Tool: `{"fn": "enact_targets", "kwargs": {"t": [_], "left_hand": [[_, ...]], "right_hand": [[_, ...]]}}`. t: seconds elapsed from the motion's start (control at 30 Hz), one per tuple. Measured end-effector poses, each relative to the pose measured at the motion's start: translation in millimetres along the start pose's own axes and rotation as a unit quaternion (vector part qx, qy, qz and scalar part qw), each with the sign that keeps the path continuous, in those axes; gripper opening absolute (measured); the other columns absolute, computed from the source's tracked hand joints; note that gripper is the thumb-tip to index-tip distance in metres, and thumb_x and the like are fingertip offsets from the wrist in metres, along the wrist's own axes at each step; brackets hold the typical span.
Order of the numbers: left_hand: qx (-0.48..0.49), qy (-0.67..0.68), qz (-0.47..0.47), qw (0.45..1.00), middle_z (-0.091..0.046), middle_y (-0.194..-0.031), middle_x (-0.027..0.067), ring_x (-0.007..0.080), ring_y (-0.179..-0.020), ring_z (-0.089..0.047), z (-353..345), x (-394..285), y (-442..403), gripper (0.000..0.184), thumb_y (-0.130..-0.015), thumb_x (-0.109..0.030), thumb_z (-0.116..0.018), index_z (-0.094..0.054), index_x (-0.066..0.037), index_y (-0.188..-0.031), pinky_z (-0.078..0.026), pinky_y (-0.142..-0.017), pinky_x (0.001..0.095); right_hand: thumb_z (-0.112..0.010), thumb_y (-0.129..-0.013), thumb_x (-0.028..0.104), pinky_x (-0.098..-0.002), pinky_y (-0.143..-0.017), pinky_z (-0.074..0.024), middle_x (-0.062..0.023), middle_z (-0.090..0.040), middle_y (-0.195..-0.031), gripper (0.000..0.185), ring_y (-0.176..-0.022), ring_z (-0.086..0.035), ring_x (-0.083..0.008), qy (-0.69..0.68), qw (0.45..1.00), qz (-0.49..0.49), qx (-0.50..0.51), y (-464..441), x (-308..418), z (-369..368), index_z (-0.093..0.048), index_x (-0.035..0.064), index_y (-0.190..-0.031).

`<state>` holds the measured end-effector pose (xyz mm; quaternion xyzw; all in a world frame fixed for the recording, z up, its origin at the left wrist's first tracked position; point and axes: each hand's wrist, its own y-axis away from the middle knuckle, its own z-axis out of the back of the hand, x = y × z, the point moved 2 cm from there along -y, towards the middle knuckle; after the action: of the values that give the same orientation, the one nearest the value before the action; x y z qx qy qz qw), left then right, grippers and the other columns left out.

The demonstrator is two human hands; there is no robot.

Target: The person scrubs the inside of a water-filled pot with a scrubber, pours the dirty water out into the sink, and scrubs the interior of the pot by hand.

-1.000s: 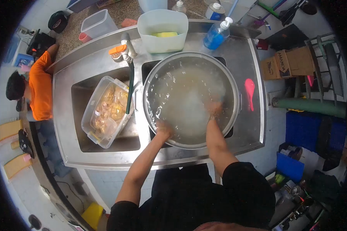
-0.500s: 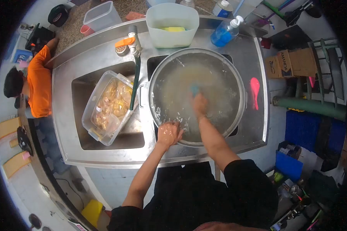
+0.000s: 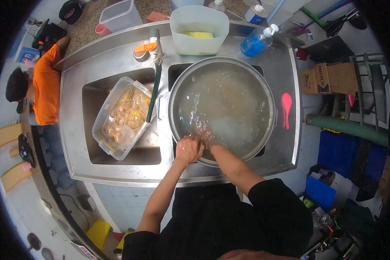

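Observation:
A large round metal pot [image 3: 271,95] full of cloudy water stands over the right basin of the steel sink. My left hand [image 3: 189,149] is closed on its near rim, wet and slightly left of centre. Close beside it, my right hand [image 3: 203,138] is dipped into the water just inside the rim. Murky, rippling water hides its fingers and anything they hold. A pale bluish smear shows in the water to the right of that hand.
In the left basin sits a clear plastic tub [image 3: 100,125] of bagged food, under a tap [image 3: 156,50] with a green hose. Behind the pot are a translucent bin [image 3: 199,26] and a blue soap bottle [image 3: 256,43]. A pink spoon [image 3: 286,108] lies right. A person in orange [image 3: 47,91] is at far left.
My right hand has moved from the pot's middle toward me and left, beside my left hand. The blue-green thing seen at its fingers is no longer distinct. My left hand stays on the rim.

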<state>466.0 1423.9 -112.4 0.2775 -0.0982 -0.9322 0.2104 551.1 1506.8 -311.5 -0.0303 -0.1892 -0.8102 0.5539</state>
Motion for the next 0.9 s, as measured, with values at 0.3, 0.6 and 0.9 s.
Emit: {"fn": "enact_targets", "kwargs": {"t": [0.3,0.6,0.9], "left_hand": [[0.021,0.001,0.017,1.0,-0.068,-0.08,0.0164,0.034,-0.075,-0.066,-15.8,8.4,-1.5,0.03,-0.08,-0.033,-0.062,-0.069,-0.008,-0.095,-0.053,-0.07,0.0444],[0.027,0.003,0.037,0.999,-0.065,-0.074,0.0156,0.0334,-0.072,-0.065,-1.0,0.9,-0.5,0.029,-0.08,-0.035,-0.063,-0.067,-0.007,-0.087,-0.053,-0.069,0.0446],[0.016,0.003,0.022,1.0,-0.066,-0.079,0.0142,0.0331,-0.075,-0.065,-11.8,5.1,-2.2,0.03,-0.081,-0.035,-0.062,-0.063,-0.006,-0.089,-0.053,-0.069,0.0434]], "right_hand": [[-0.057,-0.087,0.028,-0.0472,-0.1,-0.0406,-0.0195,-0.061,-0.119,0.039,-0.115,-0.054,-0.036,-0.169,0.927,-0.283,0.178,21.1,-43.4,69.6,-0.061,0.0085,-0.12],[-0.057,-0.089,0.041,-0.0514,-0.09,-0.0473,-0.0198,-0.061,-0.116,0.05,-0.102,-0.062,-0.0369,0.015,0.945,-0.327,0.001,41.8,-145.5,74.5,-0.055,0.0079,-0.127],[-0.056,-0.089,0.053,-0.0515,-0.078,-0.0501,-0.0243,-0.067,-0.091,0.065,-0.084,-0.067,-0.0393,-0.02,0.927,-0.31,-0.209,-6.3,-191.3,132.4,-0.049,0.006,-0.133]]}}
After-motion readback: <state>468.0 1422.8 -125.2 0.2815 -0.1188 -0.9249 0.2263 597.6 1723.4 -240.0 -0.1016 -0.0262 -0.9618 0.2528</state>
